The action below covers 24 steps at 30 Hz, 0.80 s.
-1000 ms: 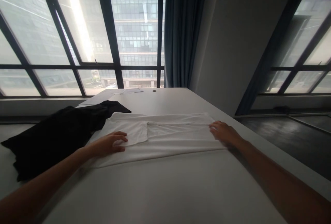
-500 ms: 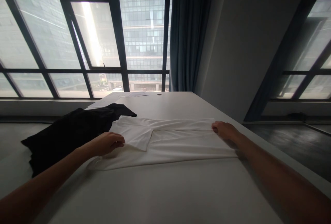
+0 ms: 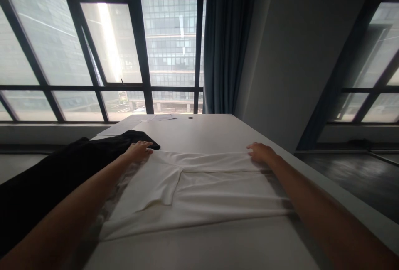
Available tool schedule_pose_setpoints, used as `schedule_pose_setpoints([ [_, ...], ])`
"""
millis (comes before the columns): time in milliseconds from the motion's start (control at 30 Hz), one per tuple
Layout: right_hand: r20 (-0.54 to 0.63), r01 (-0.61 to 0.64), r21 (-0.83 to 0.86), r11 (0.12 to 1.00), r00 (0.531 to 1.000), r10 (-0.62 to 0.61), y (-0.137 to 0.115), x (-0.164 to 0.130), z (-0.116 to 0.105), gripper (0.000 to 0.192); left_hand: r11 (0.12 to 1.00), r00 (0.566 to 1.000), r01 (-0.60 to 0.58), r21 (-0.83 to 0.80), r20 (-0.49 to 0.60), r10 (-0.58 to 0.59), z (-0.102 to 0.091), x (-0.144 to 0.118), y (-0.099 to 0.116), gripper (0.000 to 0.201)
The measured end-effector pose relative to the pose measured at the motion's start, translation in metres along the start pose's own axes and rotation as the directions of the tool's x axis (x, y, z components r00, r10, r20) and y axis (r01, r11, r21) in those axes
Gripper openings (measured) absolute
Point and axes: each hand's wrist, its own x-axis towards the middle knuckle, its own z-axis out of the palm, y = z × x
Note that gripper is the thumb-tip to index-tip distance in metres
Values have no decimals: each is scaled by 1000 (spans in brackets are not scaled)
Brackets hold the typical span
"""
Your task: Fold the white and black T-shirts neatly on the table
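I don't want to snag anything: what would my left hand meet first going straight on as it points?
Your left hand would probably meet the long, rumpled black cloth first, at its pointed far corner, though depth is unclear.

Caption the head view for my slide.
Left hand and right hand at the far edge of white cloth, black cloth alongside.
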Motion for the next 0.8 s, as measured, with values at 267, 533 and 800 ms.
schedule_pose_setpoints([
  [267, 156, 15, 69, 998, 987, -26, 30, 29, 16, 22, 997, 998, -61, 57, 21, 60, 0, 30, -27, 18],
  [533, -169, -33, -81, 996, 985, 19, -4, 10, 22, 37, 966, 994, 78, 245, -88, -59, 1, 11, 5, 30],
  [800, 65, 175, 157, 972, 980, -187, -12, -29, 41, 59, 987, 969, -153, -46, 188, 159, 34, -126, 84, 76],
])
